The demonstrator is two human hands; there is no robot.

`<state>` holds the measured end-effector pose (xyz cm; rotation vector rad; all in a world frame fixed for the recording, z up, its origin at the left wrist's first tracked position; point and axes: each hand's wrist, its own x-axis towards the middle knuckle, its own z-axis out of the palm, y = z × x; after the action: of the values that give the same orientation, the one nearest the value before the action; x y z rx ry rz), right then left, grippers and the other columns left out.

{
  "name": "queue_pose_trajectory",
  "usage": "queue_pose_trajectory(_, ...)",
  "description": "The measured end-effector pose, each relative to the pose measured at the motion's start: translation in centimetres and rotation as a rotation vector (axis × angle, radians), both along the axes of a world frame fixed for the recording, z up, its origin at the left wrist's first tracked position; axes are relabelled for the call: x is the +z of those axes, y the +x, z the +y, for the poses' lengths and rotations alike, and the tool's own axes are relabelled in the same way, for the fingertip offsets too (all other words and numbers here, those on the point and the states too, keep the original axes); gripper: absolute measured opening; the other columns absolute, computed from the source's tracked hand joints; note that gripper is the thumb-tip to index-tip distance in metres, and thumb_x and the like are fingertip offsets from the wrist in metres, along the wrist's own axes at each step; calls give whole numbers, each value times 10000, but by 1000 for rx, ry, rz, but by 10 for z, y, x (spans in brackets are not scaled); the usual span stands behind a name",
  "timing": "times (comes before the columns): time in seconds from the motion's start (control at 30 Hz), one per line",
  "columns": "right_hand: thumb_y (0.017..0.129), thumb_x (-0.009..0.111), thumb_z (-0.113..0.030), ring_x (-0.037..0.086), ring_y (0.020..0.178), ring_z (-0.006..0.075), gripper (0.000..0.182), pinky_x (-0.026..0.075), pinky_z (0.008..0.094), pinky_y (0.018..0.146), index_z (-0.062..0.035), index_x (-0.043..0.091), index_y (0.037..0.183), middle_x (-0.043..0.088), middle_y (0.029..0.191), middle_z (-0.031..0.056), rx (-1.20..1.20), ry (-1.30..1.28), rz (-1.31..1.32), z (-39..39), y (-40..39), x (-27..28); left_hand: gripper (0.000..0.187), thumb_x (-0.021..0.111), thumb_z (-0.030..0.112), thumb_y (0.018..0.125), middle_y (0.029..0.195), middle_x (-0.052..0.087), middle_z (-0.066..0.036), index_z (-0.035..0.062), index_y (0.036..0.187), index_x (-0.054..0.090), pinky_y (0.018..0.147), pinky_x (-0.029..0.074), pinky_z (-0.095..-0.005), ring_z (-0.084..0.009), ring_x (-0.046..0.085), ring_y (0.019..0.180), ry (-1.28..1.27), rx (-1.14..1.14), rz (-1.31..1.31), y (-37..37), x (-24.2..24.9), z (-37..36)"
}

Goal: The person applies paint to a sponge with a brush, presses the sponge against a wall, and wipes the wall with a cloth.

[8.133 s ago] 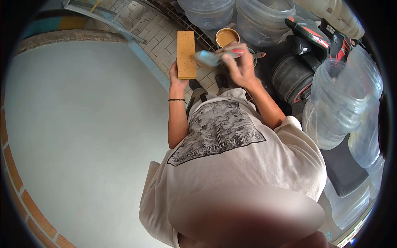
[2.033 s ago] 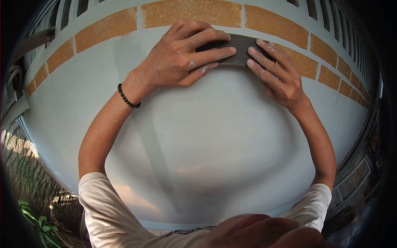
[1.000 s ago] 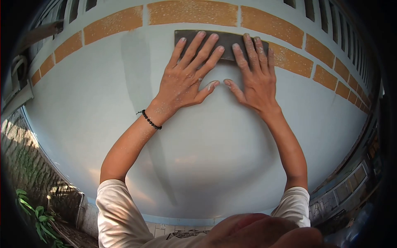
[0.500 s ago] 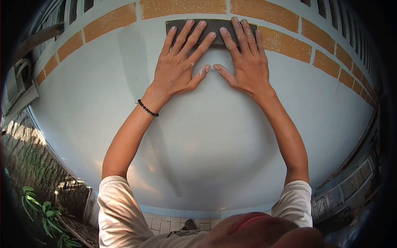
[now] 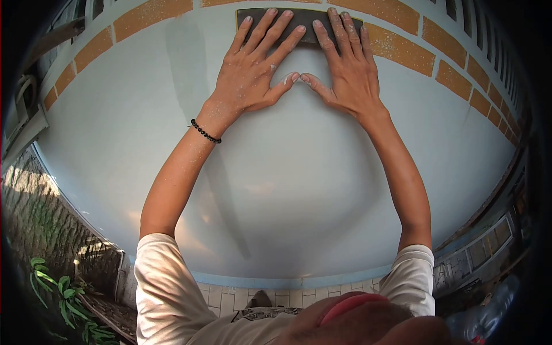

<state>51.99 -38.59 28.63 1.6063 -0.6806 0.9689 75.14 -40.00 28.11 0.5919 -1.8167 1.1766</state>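
Both my hands press flat on a dark rectangular sheet (image 5: 310, 35) at the top of a smooth pale wall (image 5: 287, 190). On its left part lie the spread fingers of my left hand (image 5: 253, 72); a black bead bracelet (image 5: 206, 132) circles that wrist. Over the right part, my right hand (image 5: 351, 75) has its fingers stretched out. The two thumbs rest below the sheet, their tips almost touching. White dust specks both hands. What lies under the sheet is hidden.
Orange brick-like bands (image 5: 397, 49) cross the upper wall, with slats above right. Lower left are a rough trunk (image 5: 34, 201) and green leaves (image 5: 69, 299). A clear plastic bottle (image 5: 494, 305) lies lower right. Paving (image 5: 230, 299) runs along the wall's foot.
Both hands and the sheet now appear a little higher and slightly further right in the view. The camera view has shifted too, showing more paving and the bottle at the lower right.
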Motion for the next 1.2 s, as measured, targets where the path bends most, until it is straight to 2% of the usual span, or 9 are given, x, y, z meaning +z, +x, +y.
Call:
queue_pose_trajectory(0.07,845,706,-592,263,1541,361,946,197,556,1264,-165,334,1603,295,1661,167,-40,5,15,12,2,3,718,542,545,957,1691,288,-23,315,1611,354,1315,87,-471,-254,191,1582,1,31,-8,2,-1,3)
queue_pose_trajectory(0.13,810,763,-534,299,1505,424,967,237,570,1238,-69,367,1559,320,1617,254,-129,37,35,24,4,8,643,619,434,954,1636,382,-50,324,1563,445,1275,227,-473,-278,319,1520,-74,-6,10,-3,-2,4)
queue_pose_trajectory(0.17,816,737,-571,243,1526,428,992,185,581,1249,-71,341,1576,273,1640,254,-120,64,34,17,2,8,612,657,379,953,1609,429,-63,329,1540,491,1255,296,-474,-290,383,1490,-114,-23,17,-4,-2,4)
queue_pose_trajectory(0.23,828,686,-645,130,1570,437,1044,81,603,1272,-74,290,1608,179,1685,252,-100,122,33,3,-1,9,703,678,348,909,1613,388,-151,188,1551,442,1261,224,-521,-337,301,1525,-25,-55,-31,-2,7,7)
queue_pose_trajectory(0.27,824,695,-634,138,1567,437,1042,88,601,1272,-74,294,1605,186,1683,252,-88,122,29,0,-2,9,754,689,332,887,1615,368,-194,117,1557,417,1263,188,-545,-361,260,1543,22,-70,-54,0,11,8)
queue_pose_trajectory(0.37,815,714,-612,155,1562,437,1038,102,597,1272,-72,303,1600,199,1677,252,-79,129,25,6,1,8,861,595,482,923,1711,177,-177,123,1639,282,1291,68,-535,-348,116,1593,59,63,-96,4,9,4)
queue_pose_trajectory(1.07,826,654,-631,214,1531,496,998,132,645,1242,-76,321,1586,248,1654,279,-127,41,61,10,-3,6,826,619,481,936,1689,248,-181,125,1623,329,1276,104,-563,-365,181,1578,55,-41,-32,1,-2,6)
queue_pose_trajectory(1.1,863,724,-470,336,1479,476,813,261,605,1222,-106,449,1535,345,1605,269,-120,155,1,22,2,6,825,618,479,937,1689,248,-181,123,1623,328,1276,104,-565,-365,182,1577,54,-50,-31,2,-2,5)
queue_pose_trajectory(1.2,868,682,-594,254,1557,343,904,189,568,1264,-205,350,1615,306,1673,132,-11,-97,77,-2,0,2,827,615,474,935,1688,250,-182,119,1623,324,1274,103,-573,-365,184,1577,36,-52,-34,3,-2,1)
